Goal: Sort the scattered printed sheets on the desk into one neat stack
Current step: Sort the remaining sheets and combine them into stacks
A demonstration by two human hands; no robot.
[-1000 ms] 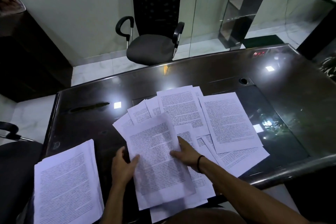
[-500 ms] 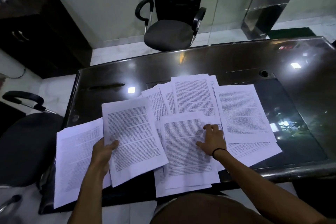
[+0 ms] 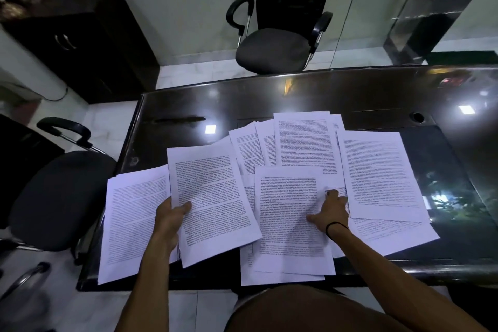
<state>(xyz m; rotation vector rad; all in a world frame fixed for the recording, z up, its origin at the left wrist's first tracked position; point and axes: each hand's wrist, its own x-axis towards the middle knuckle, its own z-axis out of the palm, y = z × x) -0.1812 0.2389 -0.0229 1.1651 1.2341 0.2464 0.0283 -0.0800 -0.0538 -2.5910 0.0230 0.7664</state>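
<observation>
Sorting printed pages on the dark worktop [image 3: 296, 94]

The left hand [image 3: 169, 217] is pinching one sheet [image 3: 213, 197] above the stack [image 3: 132, 221] at the left edge; the right hand [image 3: 330, 210], its grip released, is pressing the scattered sheets [image 3: 291, 213].

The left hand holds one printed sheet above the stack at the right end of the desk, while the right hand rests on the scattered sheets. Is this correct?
Not quite. The head view shows the stack at the left end of the desk, not the right. The rest holds: the left hand holds one printed sheet, and the right hand rests on the scattered sheets.
</observation>
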